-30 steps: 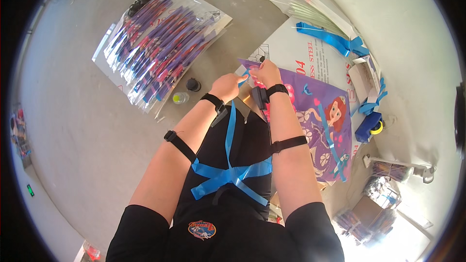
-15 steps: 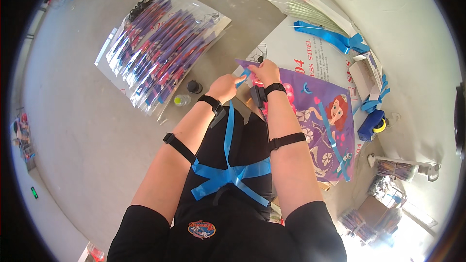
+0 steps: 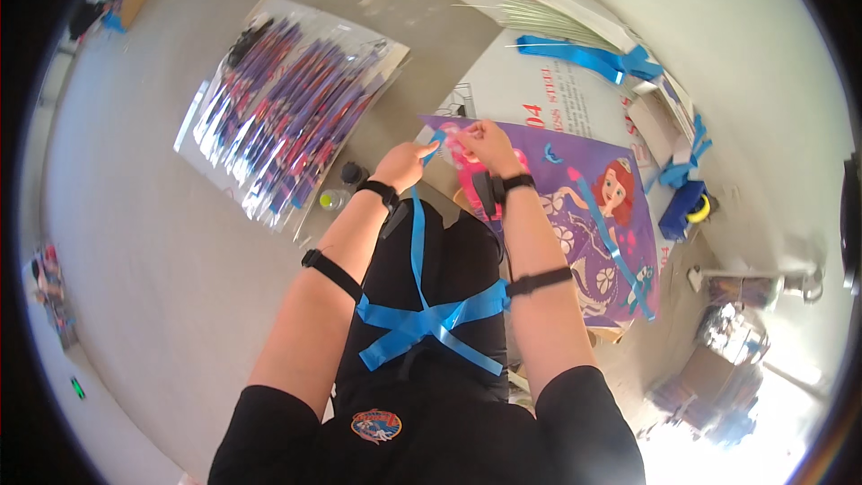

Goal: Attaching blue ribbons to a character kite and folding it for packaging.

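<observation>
Blue ribbon (image 3: pixel 435 145) is pinched between the thumb and fingers of my left hand (image 3: pixel 401 165), at the near-left corner of a purple printed sheet (image 3: pixel 549 189) with a cartoon figure on it. My right hand (image 3: pixel 489 145) is just to the right, over the sheet's pink part, with thumb and fingertips pinched together. Whatever lies between those fingertips is too small to make out. Another blue ribbon strip (image 3: pixel 606 238) lies lengthwise on the sheet. Around my waist a blue ribbon (image 3: pixel 422 323) is tied, with a long tail running up between my legs.
Rows of purple packed bundles (image 3: pixel 296 108) lie on clear film at the far left. A dark-capped bottle (image 3: pixel 353 173) and a small yellow-capped bottle (image 3: pixel 333 200) stand beside them. To the right are thin rods (image 3: pixel 552 20), loose blue ribbon (image 3: pixel 575 56) and a blue tape dispenser (image 3: pixel 685 213).
My right hand has drawn away to the right from my left hand and the ribbon. My left hand keeps its pinch on the ribbon. The whole view has shifted slightly.
</observation>
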{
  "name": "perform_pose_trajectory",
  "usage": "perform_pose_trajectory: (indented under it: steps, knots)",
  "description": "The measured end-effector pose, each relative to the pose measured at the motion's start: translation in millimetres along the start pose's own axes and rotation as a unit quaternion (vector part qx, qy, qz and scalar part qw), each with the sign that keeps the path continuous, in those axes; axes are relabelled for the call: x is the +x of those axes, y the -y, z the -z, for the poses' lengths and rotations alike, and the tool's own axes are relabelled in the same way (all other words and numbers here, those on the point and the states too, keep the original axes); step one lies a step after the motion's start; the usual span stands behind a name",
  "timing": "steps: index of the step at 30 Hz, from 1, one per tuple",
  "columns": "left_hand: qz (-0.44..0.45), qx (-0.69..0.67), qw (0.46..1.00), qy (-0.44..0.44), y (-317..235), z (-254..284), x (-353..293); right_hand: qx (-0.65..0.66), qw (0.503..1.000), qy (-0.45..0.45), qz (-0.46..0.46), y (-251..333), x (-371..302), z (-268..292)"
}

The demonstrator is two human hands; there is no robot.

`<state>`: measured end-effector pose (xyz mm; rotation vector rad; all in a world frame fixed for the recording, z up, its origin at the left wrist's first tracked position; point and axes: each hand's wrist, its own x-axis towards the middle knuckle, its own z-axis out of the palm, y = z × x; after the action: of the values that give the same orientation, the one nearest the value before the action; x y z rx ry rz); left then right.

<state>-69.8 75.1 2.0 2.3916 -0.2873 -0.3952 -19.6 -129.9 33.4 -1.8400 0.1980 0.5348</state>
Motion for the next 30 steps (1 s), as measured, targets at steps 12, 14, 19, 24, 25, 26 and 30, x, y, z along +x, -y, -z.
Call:
perform_pose_trajectory:
  steps: [12, 14, 19, 24, 25, 26, 30]
  knots:
    - [-0.005, 0.045, 0.998, 0.038, 3, 8, 3, -0.42, 0.846, -0.312, -0.105, -150, -208, 109]
    - [-0.027, 0.049, 0.998, -0.002, 0, 10, -5, -0.404, 0.848, -0.328, -0.101, -159, -205, 111]
    - [-0.024, 0.004, 0.995, -0.096, -26, 25, -53, -0.269, 0.876, -0.397, -0.05, -157, -207, 118]
    - [-0.036, -0.019, 0.988, -0.146, -68, 29, -99, -0.2, 0.828, -0.522, 0.033, -149, -220, 149]
    - [-0.037, -0.012, 0.987, -0.153, -68, 31, -107, -0.193, 0.83, -0.522, 0.04, -133, -224, 148]
    - [-0.046, -0.028, 0.985, -0.164, -68, 32, -113, -0.1, 0.846, -0.523, 0.009, -115, -230, 149]
    - [-0.113, -0.077, 0.975, -0.172, -107, 24, -107, 0.273, 0.902, -0.334, -0.008, -128, -252, 210]
